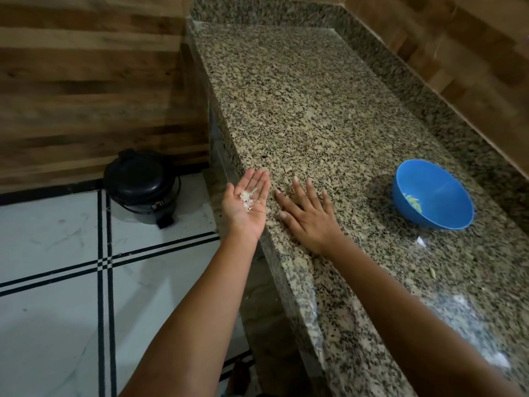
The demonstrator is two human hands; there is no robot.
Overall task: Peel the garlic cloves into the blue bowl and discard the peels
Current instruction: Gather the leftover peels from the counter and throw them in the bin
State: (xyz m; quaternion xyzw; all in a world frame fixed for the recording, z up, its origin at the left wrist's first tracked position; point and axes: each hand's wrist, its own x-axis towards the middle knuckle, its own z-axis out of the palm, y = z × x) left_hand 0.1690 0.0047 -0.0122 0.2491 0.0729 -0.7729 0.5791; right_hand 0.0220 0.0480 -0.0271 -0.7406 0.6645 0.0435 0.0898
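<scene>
left hand [248, 202] lay flat, palm up at counter [315, 116] edge, cupping peels [248, 199], likely to carry them | right hand [307, 215] spread flat on granite, holding nothing | bowl [433, 196] to the right held peeled cloves [413, 202] | black bin [142, 186] stood shut on tiled floor [51, 282] by wood wall [86, 81]

a: the tabletop [315, 110] — speckled beige, grey and black granite. the bowl [440, 207]?
b: bright blue, pale yellow-green garlic cloves [413, 202] inside.
a: the floor [57, 267]?
b: white tiles, black double lines — plus a black bin [141, 184], brown wood-pattern wall [86, 81], whitish peels [248, 198].
</scene>
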